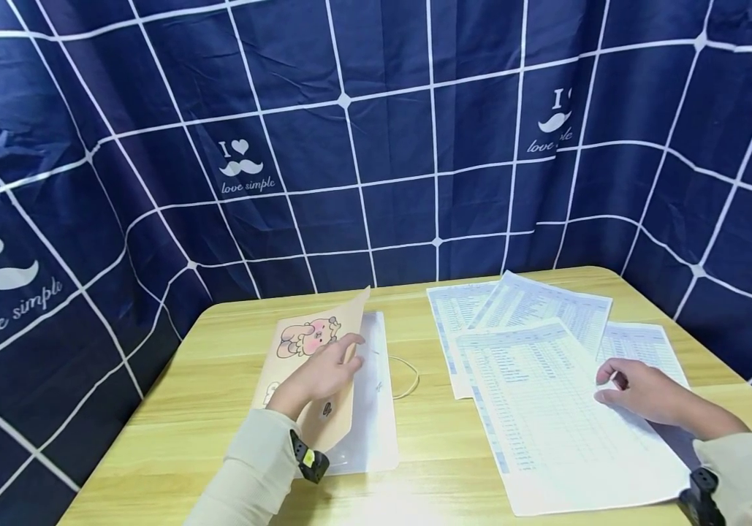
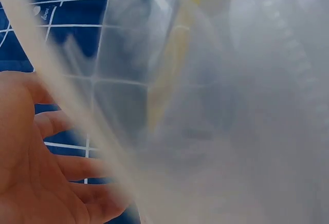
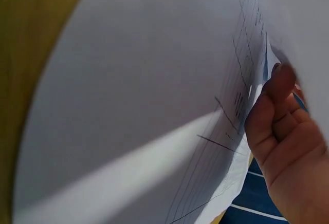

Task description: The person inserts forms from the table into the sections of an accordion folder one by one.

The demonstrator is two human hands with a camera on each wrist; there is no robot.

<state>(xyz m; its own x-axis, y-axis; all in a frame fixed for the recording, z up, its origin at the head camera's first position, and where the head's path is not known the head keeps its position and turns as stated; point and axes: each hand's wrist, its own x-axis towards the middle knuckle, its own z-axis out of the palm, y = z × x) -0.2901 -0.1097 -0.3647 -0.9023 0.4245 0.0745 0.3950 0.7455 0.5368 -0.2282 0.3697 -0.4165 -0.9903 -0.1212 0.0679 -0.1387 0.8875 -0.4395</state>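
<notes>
A peach document folder (image 1: 299, 337) with a cartoon on its cover lies on the left of the table. Its cover stands tilted up, showing clear plastic (image 1: 377, 409) inside. My left hand (image 1: 326, 369) rests against the outside of the raised cover, fingers spread along it in the left wrist view. On the right, my right hand (image 1: 652, 394) pinches the right edge of a printed sheet (image 1: 540, 416), which bends up there. From below, the right wrist view shows that sheet's pale underside with the thumb and fingers (image 3: 259, 118) at its edge.
Several more printed sheets (image 1: 549, 303) lie overlapping behind and under the front one. A thin elastic cord (image 1: 417, 380) loops out from the folder's right side. Dark blue curtains (image 1: 389, 146) with white lines enclose the wooden table (image 1: 435, 446) at the back and sides.
</notes>
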